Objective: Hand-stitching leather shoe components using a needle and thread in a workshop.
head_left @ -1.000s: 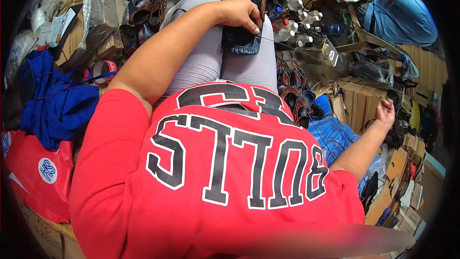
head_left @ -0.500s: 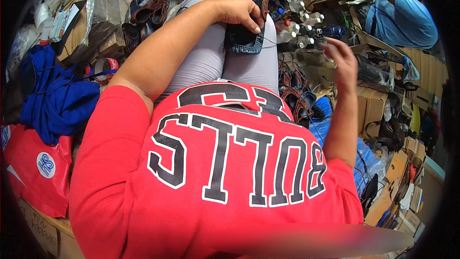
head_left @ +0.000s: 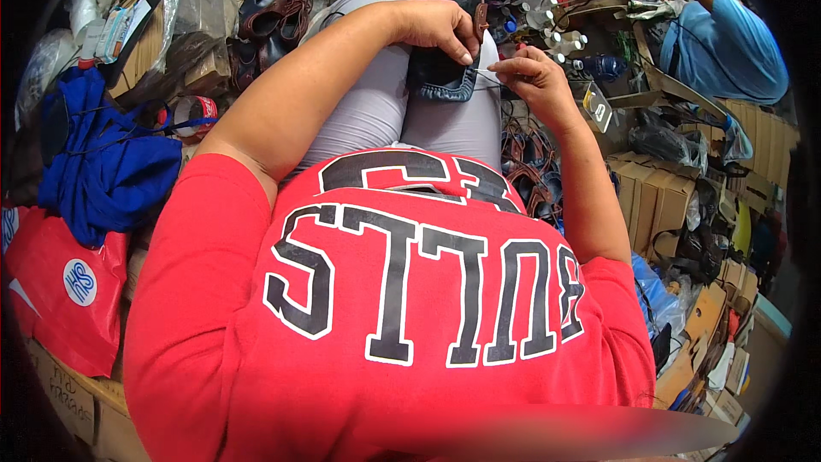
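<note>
Upper centre: dark shoe (head_left: 436, 79) held by left hand (head_left: 441, 27); thin needle-like piece (head_left: 487, 74) pinched by right hand (head_left: 535, 81). Toe edge (head_left: 448, 96) looks gathered, stitched; amount left cannot be judged.

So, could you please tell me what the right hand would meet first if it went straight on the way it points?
The right hand would likely meet the dark shoe first, though depth is unclear.

Moderately bright, soft light; red shirt (head_left: 410, 291) evenly lit, black shoe (head_left: 440, 79) interior reads dark. Glare on clear plastic (head_left: 195, 13), far left. 1 blurred patch (head_left: 573, 430), near side. Fisheye bends edges, 4 corners black.
</note>
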The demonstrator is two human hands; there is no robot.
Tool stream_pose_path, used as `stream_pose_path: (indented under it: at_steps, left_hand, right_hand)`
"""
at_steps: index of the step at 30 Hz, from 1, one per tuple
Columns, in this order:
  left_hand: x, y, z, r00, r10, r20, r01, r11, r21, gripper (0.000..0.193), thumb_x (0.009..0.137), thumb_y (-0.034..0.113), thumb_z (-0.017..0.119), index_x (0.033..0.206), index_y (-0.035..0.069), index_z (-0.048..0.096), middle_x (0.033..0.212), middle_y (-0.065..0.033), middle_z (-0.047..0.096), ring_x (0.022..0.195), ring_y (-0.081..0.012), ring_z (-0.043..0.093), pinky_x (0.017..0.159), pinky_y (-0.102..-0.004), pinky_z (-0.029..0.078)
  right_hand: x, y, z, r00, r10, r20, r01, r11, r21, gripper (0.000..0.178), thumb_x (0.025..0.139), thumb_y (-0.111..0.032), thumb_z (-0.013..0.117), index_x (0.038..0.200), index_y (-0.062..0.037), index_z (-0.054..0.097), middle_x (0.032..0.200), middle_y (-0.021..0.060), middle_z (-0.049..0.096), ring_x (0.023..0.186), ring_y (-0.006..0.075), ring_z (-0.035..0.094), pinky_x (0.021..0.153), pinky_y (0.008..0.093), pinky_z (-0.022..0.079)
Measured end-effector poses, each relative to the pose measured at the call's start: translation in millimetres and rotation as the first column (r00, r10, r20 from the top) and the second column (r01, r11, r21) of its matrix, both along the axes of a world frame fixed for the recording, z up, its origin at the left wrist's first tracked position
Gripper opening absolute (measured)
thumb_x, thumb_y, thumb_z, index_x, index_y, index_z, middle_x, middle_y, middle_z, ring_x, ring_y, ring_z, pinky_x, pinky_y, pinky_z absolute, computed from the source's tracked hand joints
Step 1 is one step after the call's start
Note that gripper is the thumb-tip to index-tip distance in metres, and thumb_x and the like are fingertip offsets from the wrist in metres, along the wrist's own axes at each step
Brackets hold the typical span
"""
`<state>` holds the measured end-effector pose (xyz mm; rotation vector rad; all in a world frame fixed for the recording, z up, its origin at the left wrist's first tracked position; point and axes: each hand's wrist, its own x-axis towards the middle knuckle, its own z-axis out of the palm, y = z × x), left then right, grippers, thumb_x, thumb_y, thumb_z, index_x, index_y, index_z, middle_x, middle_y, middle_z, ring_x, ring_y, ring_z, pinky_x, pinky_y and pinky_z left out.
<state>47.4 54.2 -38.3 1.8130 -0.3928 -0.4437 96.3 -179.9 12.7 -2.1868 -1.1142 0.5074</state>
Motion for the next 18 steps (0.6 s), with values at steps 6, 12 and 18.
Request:
stream_pose_path:
  at_steps: [6,12,18]
  left_hand:
    - [1.1,-1.0,1.9,1.000,-0.006,0.003,0.006,0.999,0.032,0.027,0.073,0.021,0.072,0.092,0.002,0.069,0.106,-0.0099,0.061,0.105,-0.0220,0.053,0.096,-0.0314,0.036]
    - [-0.5,0.0,8.9,0.998,-0.051,0.020,0.049,0.994,0.097,0.028,0.075,0.020,0.070,0.098,0.004,0.069,0.105,-0.0101,0.060,0.103,-0.0224,0.054,0.093,-0.0308,0.038]
    - [-1.0,-0.4,14.5,0.993,-0.116,0.032,0.110,0.981,0.158,0.028,0.077,0.017,0.068,0.103,0.006,0.068,0.099,-0.0078,0.060,0.096,-0.0207,0.056,0.088,-0.0290,0.041]
  right_hand:
    - [-3.4,1.4,-7.8,1.000,0.019,-0.016,-0.019,0.999,0.027,0.018,0.075,-0.003,0.069,0.090,-0.0114,0.071,0.079,0.0015,0.056,0.074,0.0133,0.056,0.067,0.0243,0.045]
    - [-18.5,-0.3,-10.4,0.999,-0.025,-0.035,0.028,0.997,0.072,0.022,0.074,-0.001,0.067,0.093,-0.0117,0.071,0.078,0.0014,0.054,0.071,0.0114,0.056,0.065,0.0235,0.045]
    - [-23.5,2.0,2.8,0.992,0.049,0.114,-0.044,0.998,-0.038,0.023,0.077,-0.002,0.064,0.096,-0.0149,0.070,0.080,0.0063,0.056,0.073,0.0200,0.059,0.066,0.0282,0.047]
